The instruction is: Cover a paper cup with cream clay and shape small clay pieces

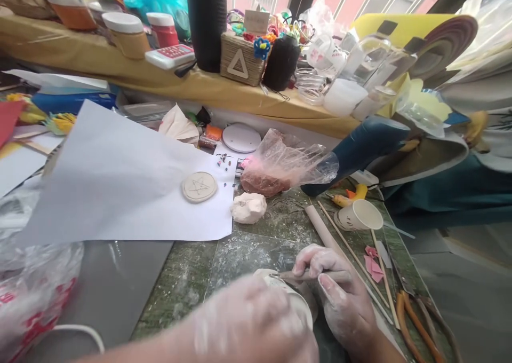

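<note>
a pale clay disc (290,293) is seen at the lower middle of the view, low on the green, dust-streaked desk (208,269), and is largely covered by the left hand (248,320). that hand, blurred and powdered white, is laid over the near side of the disc; whether its fingers are curled under the piece cannot be told. the right hand (340,293) is closed on a thin pointed tool (296,274), which is pinched between thumb and fingers, and the tip is brought to the disc's upper rim.

just beyond the hands, a pale rolling stick (320,227) and several thin wooden skewers (352,251) are laid slantwise on the desk. a white paper cup (360,216) is lying on its side near them, and small pink scraps (373,264) are scattered beside the skewers. orange-handled pliers (416,325) are found at the lower right.

farther out, a lump of white clay (248,208) is set at the corner of a large white paper sheet (116,187), on which a round clay medallion (199,187) marked with a star is resting. a clear plastic bag (286,163) with reddish-brown clay inside is placed just behind the lump. a printed plastic bag (36,293) is seen at the lower left. at the back, a shelf (120,66) draped in yellow is crowded with jars, a woven box (242,58) and a black cylinder (207,21).
</note>
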